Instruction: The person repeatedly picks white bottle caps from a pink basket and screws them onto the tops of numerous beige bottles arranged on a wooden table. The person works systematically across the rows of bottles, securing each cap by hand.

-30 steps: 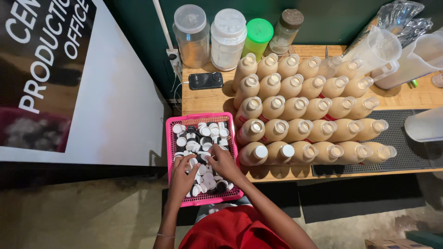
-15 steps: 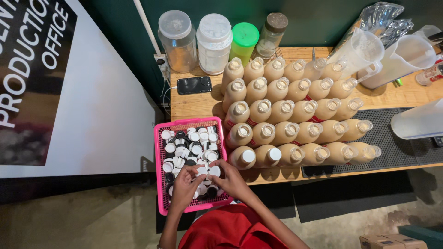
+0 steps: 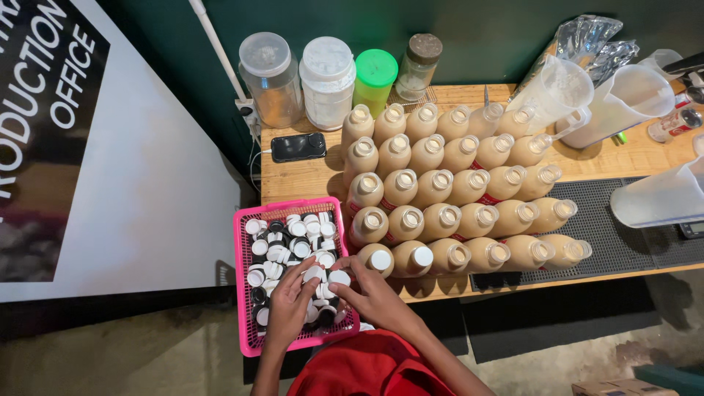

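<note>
A pink plastic basket (image 3: 243,282) at the table's front left holds several white bottle caps (image 3: 277,238). My left hand (image 3: 288,302) rests in the basket with its fingers down among the caps. Beside it, my right hand (image 3: 367,290) pinches a white cap (image 3: 338,278) above the basket's right side. Just right of the hands stand rows of bottles of beige liquid (image 3: 440,187). The two front-left bottles (image 3: 379,259) wear white caps; the others stand uncapped.
A black phone (image 3: 298,147) lies on the wooden table (image 3: 308,176) behind the basket. Lidded jars (image 3: 326,73) line the back wall. Clear plastic jugs (image 3: 623,103) stand at the right, and a black mat (image 3: 623,242) lies under the right bottles.
The camera view has shifted. My hands have stayed in the basket among the caps, and my right hand now holds one white cap up at the basket's right side.
</note>
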